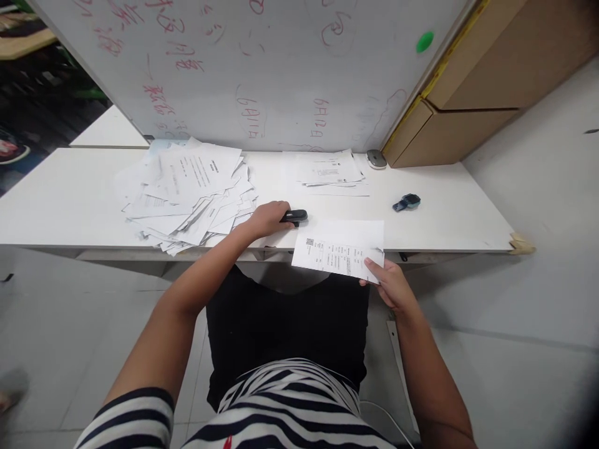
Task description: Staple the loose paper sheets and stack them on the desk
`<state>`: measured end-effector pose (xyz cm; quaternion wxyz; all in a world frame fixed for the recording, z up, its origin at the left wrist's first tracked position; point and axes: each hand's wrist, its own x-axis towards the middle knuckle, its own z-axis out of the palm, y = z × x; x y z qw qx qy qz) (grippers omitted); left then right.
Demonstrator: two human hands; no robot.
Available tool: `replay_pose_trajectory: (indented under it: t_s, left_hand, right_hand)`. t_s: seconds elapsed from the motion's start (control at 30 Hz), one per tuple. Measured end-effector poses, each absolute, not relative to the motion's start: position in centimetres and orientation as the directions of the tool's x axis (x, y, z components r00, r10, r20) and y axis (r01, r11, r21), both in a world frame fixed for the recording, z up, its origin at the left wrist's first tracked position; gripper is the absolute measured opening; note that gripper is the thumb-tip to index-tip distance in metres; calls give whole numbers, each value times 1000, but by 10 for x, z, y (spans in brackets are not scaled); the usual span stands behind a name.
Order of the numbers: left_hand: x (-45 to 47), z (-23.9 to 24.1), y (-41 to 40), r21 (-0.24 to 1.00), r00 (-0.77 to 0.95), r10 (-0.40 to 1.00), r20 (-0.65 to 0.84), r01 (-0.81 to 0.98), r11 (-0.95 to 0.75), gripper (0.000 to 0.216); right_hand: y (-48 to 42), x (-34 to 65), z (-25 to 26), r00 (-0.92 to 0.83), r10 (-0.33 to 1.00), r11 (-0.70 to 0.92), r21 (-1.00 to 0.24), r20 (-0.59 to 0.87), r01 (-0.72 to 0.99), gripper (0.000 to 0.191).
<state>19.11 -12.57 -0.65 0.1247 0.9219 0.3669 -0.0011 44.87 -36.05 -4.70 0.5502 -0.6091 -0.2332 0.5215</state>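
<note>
My left hand is closed around a black stapler, just above the front part of the table. To its right, my right hand pinches the lower right corner of a printed sheet, thumb on top. The sheet carries a small QR code and lines of print, and it juts over the table's front edge. The stapler's head lies close to the sheet's upper left, apart from it. Left of my left hand spreads a large messy heap of printed papers.
A neater stack of papers lies by the whiteboard at the table's back. A dark wristwatch rests on the white table, near a small grey device. Cardboard boxes stand at the back right.
</note>
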Motion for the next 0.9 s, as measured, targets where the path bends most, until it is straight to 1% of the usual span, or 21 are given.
replay_pose_trajectory:
  t_s: [0.1,0.17,0.27,0.37,0.43,0.53,0.7,0.8,0.9]
  left_hand:
    - [189,-8,-125,236,746,658,-101,660,-713,38]
    - [188,-7,-126,204,771,631,-82,633,-747,47]
    - [190,-1,-128,142,805,592,36,582,-800,63]
    - [200,8,-131,154,787,590,182,569,-808,59]
    - [207,12,-132,173,772,594,227,568,-805,56]
    - [215,11,-132,176,798,567,203,540,-823,56]
    - [208,-7,-137,117,866,479,145,466,-877,53]
    - [204,-19,-139,115,856,509,85,499,-859,52]
    - [206,-26,-137,85,830,551,89,545,-834,55]
  right_hand:
    - [-359,447,-48,351,856,-288,-914,-379,-284,32]
    - [-358,446,-49,351,858,-283,-915,-375,-287,32]
    - [-360,446,-51,341,863,-278,-915,-372,-293,32]
    - [-361,445,-51,334,863,-289,-913,-379,-288,32]
    - [-363,444,-51,330,862,-301,-911,-386,-281,32]
    - [-365,444,-50,325,861,-309,-910,-392,-277,32]
    - [-372,448,-49,298,873,-308,-910,-386,-277,31]
    - [-375,450,-49,289,881,-306,-916,-375,-258,30]
    - [-374,449,-49,284,884,-304,-918,-372,-255,31]
